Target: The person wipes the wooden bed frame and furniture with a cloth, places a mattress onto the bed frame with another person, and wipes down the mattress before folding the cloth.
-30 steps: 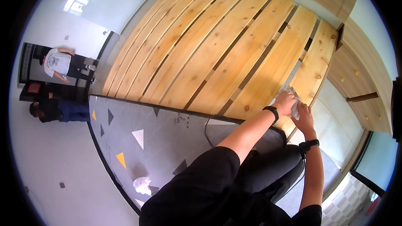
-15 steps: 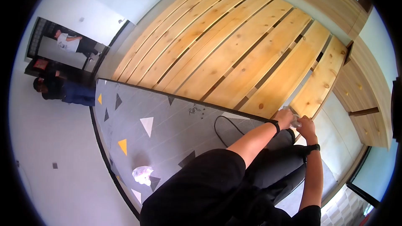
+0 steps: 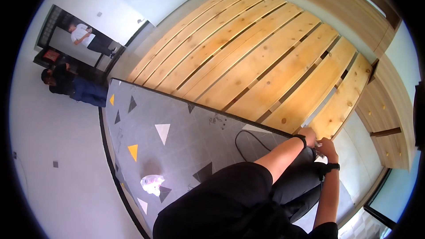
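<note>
My left hand (image 3: 308, 137) is closed on a crumpled pale wad (image 3: 318, 144), small and partly hidden between the hands. Close beside it on the right, my right hand (image 3: 326, 148) is closed on the same wad. Both hands are above my dark-clad legs, just off the near end of the wooden slats (image 3: 328, 122). To their left lies a grey mattress (image 3: 179, 145) with triangle patterns. A black cable (image 3: 236, 144) loops on the mattress.
A crumpled pinkish-white plastic bag (image 3: 152, 184) lies on the mattress. Two people, one in a white shirt (image 3: 81, 34) and one in dark clothes (image 3: 66, 79), stand far left. Wooden cabinets (image 3: 385, 110) line the right side.
Both hands have drawn back toward my body with the wad, off the slats. The view has shifted, so bed and mattress appear moved. The distant person in white has changed arm pose.
</note>
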